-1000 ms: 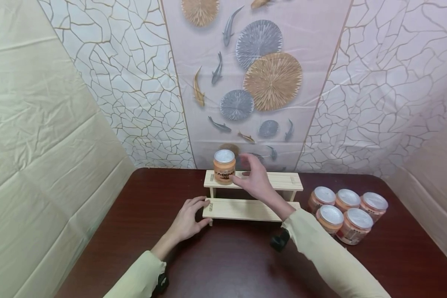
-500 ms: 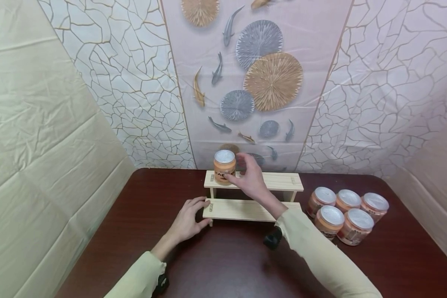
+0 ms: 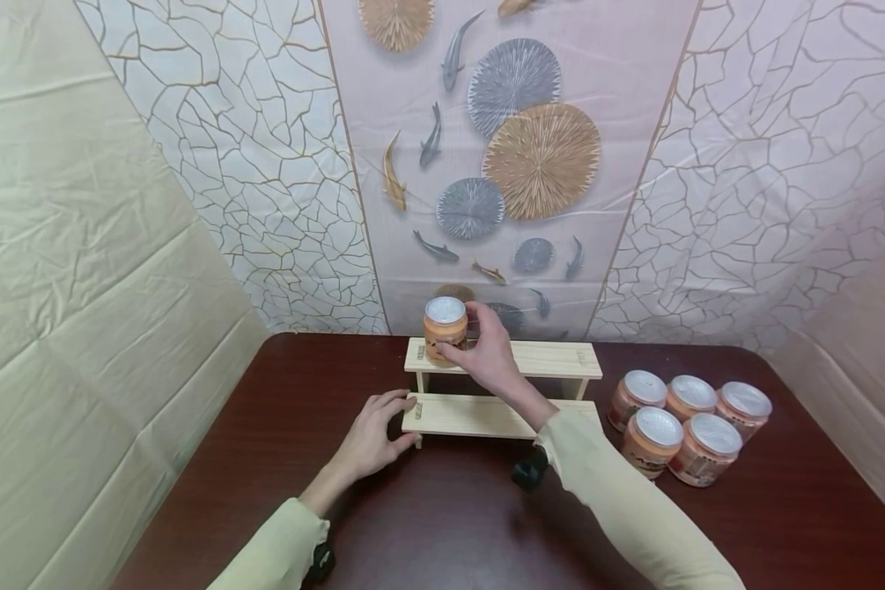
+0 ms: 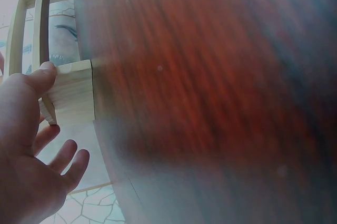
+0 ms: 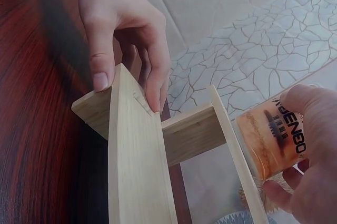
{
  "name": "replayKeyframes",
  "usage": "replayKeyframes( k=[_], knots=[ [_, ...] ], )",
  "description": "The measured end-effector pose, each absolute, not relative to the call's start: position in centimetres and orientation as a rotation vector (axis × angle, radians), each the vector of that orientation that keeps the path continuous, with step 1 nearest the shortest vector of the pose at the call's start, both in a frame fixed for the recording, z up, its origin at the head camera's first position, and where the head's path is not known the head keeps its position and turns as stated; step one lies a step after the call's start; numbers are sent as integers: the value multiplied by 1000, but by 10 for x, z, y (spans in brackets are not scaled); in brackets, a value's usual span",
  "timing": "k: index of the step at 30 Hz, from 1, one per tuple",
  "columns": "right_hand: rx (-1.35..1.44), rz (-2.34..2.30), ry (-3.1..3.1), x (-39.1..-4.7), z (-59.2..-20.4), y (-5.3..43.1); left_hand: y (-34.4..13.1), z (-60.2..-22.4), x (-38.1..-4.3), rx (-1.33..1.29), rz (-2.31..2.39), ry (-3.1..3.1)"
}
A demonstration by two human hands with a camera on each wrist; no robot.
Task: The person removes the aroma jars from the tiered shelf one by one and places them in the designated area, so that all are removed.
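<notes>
A two-tier wooden shelf (image 3: 479,416) stands on the dark table. At the left end of its upper board sits an orange-labelled jar (image 3: 440,332) with a silvery top, upright. My right hand (image 3: 492,360) holds this jar from its right side, thumb across the front and fingers behind. In the right wrist view the label (image 5: 276,134) shows dark lettering, and the jar's base is at the upper board (image 5: 237,150). My left hand (image 3: 369,436) grips the left end of the lower board, with the thumb (image 4: 45,76) at its front edge.
Several similar jars (image 3: 711,447) stand grouped on the table (image 3: 457,524) to the right of the shelf. A patterned cloth backdrop (image 3: 487,270) hangs right behind the table, and a plain cream cloth (image 3: 103,311) hangs on the left.
The fingers of my right hand have come in around the jar, from spread apart beside it. The jar has turned slightly in place, its lettering shifting out of view. The left hand stays put.
</notes>
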State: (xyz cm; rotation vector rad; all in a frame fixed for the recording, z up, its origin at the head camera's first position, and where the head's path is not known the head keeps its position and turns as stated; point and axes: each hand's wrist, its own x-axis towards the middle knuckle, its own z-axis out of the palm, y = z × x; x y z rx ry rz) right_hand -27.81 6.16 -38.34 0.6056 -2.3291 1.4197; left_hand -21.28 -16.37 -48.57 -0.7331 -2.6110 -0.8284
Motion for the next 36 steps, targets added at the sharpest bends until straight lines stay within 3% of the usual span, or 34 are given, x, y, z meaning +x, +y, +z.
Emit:
replayKeyframes(
  k=[36],
  knots=[
    [587, 1376, -2337, -281, -382, 57, -164, -486, -215, -728, -817, -2621]
  ],
)
